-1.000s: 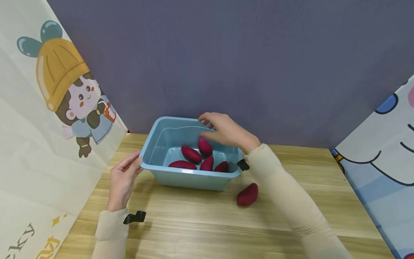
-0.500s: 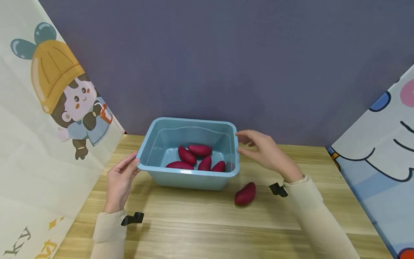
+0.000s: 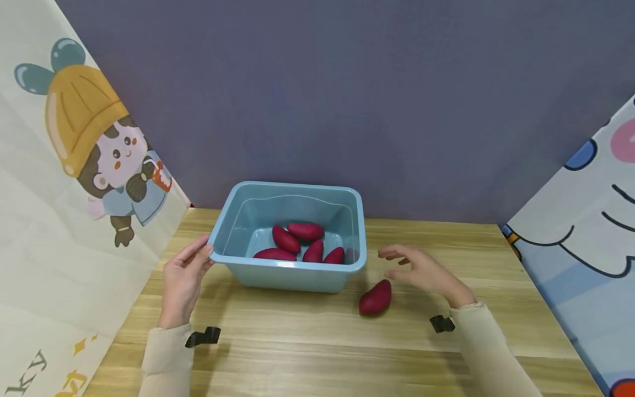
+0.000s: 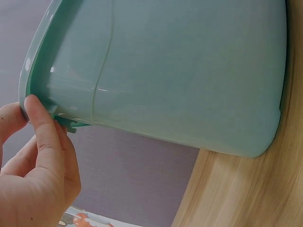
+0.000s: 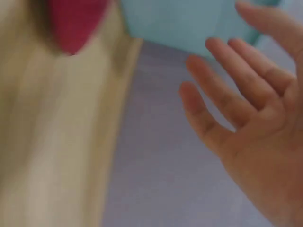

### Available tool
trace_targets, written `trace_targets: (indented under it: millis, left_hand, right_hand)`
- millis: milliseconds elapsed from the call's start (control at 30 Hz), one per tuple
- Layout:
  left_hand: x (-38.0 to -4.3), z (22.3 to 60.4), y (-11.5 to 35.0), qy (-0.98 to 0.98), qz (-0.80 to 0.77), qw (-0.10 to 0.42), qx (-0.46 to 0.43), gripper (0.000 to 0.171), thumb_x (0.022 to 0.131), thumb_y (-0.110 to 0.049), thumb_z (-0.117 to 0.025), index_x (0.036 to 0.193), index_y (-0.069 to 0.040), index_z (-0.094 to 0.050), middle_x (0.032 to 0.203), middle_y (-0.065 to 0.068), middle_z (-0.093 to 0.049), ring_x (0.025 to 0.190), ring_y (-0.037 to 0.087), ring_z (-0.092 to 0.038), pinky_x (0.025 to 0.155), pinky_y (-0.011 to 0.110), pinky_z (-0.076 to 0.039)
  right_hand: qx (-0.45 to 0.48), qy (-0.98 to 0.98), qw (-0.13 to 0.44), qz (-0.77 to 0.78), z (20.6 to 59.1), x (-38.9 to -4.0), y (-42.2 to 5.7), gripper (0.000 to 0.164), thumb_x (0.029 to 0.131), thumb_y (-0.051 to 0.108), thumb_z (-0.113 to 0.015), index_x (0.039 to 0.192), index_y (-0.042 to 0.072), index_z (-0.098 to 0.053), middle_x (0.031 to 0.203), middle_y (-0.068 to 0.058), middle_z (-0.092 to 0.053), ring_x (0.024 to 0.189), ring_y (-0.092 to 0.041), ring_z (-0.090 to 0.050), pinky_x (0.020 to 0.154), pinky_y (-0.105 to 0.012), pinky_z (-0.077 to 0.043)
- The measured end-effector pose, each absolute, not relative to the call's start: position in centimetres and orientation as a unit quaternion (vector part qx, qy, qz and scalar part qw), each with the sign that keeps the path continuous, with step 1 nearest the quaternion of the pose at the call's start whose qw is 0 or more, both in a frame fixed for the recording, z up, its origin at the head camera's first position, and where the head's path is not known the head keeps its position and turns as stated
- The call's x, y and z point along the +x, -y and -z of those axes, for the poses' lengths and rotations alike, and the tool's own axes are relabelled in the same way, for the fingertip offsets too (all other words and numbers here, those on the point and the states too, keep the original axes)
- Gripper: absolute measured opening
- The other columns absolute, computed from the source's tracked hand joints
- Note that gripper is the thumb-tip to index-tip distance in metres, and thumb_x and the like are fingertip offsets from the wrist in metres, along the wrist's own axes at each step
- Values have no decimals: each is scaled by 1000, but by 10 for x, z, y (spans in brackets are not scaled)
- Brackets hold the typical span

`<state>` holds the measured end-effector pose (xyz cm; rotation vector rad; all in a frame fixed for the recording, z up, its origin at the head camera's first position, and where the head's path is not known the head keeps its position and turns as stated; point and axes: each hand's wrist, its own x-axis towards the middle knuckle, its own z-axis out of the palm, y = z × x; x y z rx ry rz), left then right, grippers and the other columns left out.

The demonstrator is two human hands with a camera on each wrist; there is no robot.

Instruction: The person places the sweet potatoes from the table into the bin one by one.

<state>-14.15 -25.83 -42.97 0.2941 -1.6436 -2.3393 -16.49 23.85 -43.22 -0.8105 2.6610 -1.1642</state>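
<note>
A light blue plastic basin [image 3: 292, 278] stands on the table with several dark red sweet potatoes [image 3: 305, 231] lying in it. My left hand [image 3: 182, 281] pinches the basin's rim at its left front corner; in the left wrist view, thumb and fingers [image 4: 46, 137] grip that rim from both sides. One more sweet potato [image 3: 375, 298] lies on the table to the right of the basin. Just above and to the right of it, my right hand [image 3: 421, 271] hovers with relaxed, parted fingers and holds nothing. The right wrist view shows its bare palm [image 5: 265, 137].
The wooden table [image 3: 297, 353] ends at a dark grey-blue wall [image 3: 347, 99] right behind the basin. Printed cartoon panels [image 3: 49, 220] flank it at left and right. A small black camera [image 3: 203, 337] is strapped to each wrist.
My right hand let a sweet potato drop into the basin, then moved out over the right rim and down toward the one on the table. The left hand keeps its grip.
</note>
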Motion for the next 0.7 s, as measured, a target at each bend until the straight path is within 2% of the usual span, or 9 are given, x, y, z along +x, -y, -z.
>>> trace_targets:
  millis: [200,367,700]
  left_hand:
    - [-142,430,259,567,809,128,91,45,89,-7,-77,129,8,-62,113,7,-71,92,14,-69,78,23,-58]
    - [-141,429,258,573,805,125,93,45,89,-8,-77,129,7,-63,114,7,-71,93,14,-69,78,23,-58]
    - [-141,427,259,573,804,124,102,45,88,-10,-78,129,6,-64,115,7,-70,94,14,-68,80,24,-58]
  right_hand:
    - [-288,-846,160,419,471,-164,-250,57,92,23,-77,140,4,-54,138,-16,-57,130,-38,-48,100,-62,-43]
    - [-296,-814,198,459,493,-166,-256,62,90,19,-78,141,-3,-50,139,-23,-54,128,-44,-48,101,-66,-41]
    - [-291,-805,226,465,504,-166,-262,63,91,18,-78,142,-1,-49,139,-20,-54,122,-34,-55,97,-45,-51]
